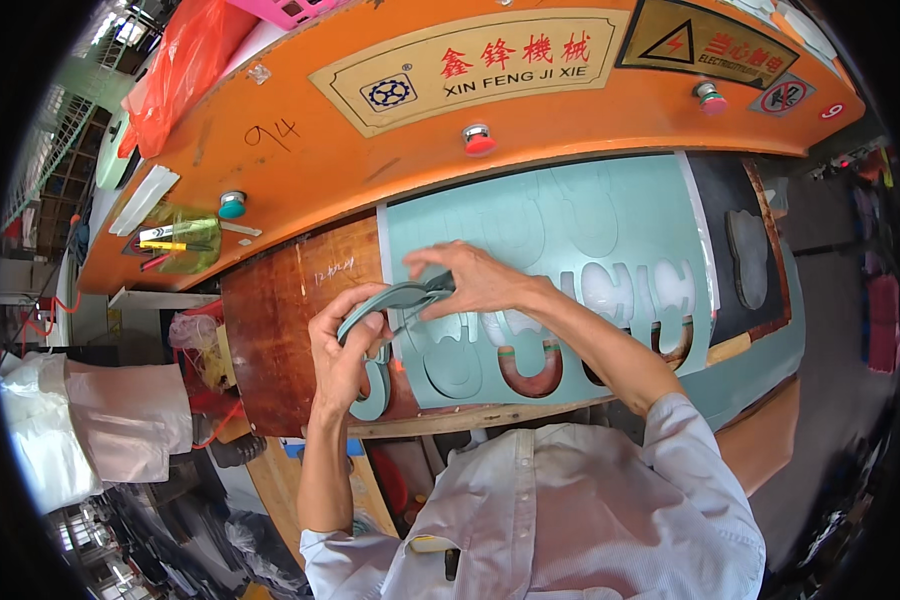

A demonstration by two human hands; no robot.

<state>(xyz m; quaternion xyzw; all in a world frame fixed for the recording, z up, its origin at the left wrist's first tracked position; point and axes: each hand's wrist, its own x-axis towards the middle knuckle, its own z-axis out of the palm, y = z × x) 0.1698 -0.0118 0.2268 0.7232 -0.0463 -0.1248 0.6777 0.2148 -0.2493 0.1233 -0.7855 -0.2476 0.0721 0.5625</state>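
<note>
My left hand (340,338) is closed around a small stack of grey-green curved cut pieces (390,298), held above the left edge of a pale green sheet (435,215). At the right end of these pieces is my right hand (485,278), its thumb below them and its fingers above, slightly blurred. Below my left hand lies another curved green piece (372,398) by the board's front edge. U-shaped openings in the sheet show white and brown beneath; one brown U shape (530,378) has a green band. Faint cut outlines mark the sheet's far part.
An orange machine beam (390,165) spans the far side, with a red button (478,140), another red button (710,97) and a green button (232,205). A yellow-green pen holder (192,250) hangs at left. Brown board (280,345) extends leftward; a dark panel (720,215) lies right.
</note>
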